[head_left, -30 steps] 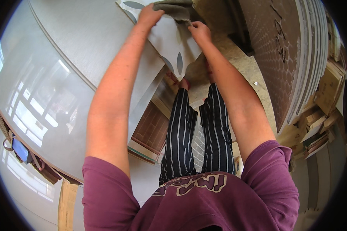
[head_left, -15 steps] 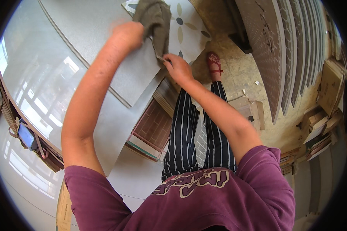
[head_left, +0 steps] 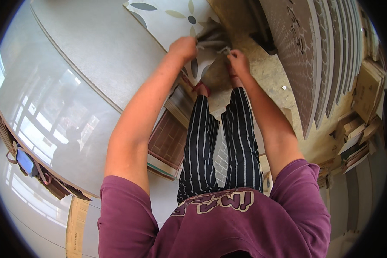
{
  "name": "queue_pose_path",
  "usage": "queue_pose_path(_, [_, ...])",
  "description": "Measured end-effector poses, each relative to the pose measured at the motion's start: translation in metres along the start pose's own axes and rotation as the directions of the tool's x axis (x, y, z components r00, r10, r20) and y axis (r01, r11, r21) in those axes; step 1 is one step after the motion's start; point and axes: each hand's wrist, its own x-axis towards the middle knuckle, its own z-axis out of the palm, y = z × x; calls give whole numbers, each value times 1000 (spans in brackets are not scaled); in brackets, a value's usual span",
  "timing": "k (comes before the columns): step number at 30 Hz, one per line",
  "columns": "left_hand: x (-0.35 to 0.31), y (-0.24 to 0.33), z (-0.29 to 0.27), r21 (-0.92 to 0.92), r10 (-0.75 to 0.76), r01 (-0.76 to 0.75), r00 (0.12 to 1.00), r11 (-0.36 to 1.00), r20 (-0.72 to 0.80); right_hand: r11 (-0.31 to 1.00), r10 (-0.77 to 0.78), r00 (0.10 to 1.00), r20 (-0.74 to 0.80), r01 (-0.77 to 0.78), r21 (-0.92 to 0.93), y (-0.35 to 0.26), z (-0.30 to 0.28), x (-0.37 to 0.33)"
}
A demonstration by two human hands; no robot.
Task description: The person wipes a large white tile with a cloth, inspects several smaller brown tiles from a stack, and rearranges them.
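Note:
A dark grey-brown cloth [head_left: 215, 38] hangs between my two hands, slightly blurred by motion. My left hand [head_left: 184, 48] is closed on its left edge. At the right edge, by a pale frayed bit, my right hand [head_left: 239, 61] pinches the cloth between thumb and fingers. The lower part of the cloth hangs over the floor and partly covers my red shoes. Behind it lies a white tile with a flower pattern [head_left: 159, 26], whose right part the cloth hides. Beside that, on the left, a large plain grey tile [head_left: 103, 47] lies flat.
Upright patterned tiles [head_left: 288, 56] stand in a row at the right. Cardboard pieces [head_left: 367, 92] are stacked beyond them. Brown brick-pattern tiles [head_left: 167, 137] stand low by my left leg. A blue pouch [head_left: 25, 162] lies at the far left beside glossy tiles [head_left: 51, 116].
Both hands have moved right with the cloth, off the grey tile to the flower tile's right edge and the floor. The cloth is now spread wider. My left foot has come into view.

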Motion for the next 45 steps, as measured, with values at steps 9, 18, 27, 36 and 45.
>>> queue_pose_path(9, [-1, -35, -131, 177, -121, 126, 992, 976, -37, 979, -184, 982, -41, 186, 78, -149, 44, 34])
queue_pose_path(18, [-68, 11, -94, 353, 53, -150, 961, 923, 270, 969, -207, 946, 250, 163, 185, -161, 46, -82])
queue_pose_path(27, [-49, 28, 9, 306, 58, -116, 980, 945, 192, 992, -58, 995, 77, 66, -106, 9, 13, -48])
queue_pose_path(36, [-31, 26, 36, 229, -29, -12, 984, 973, 175, 981, -5, 997, 71, 19, -194, 32, -15, -16])
queue_pose_path(45, [-107, 54, 6, 330, -26, -162, 867, 930, 498, 990, -130, 895, 426, 143, 2, -37, 17, -139])
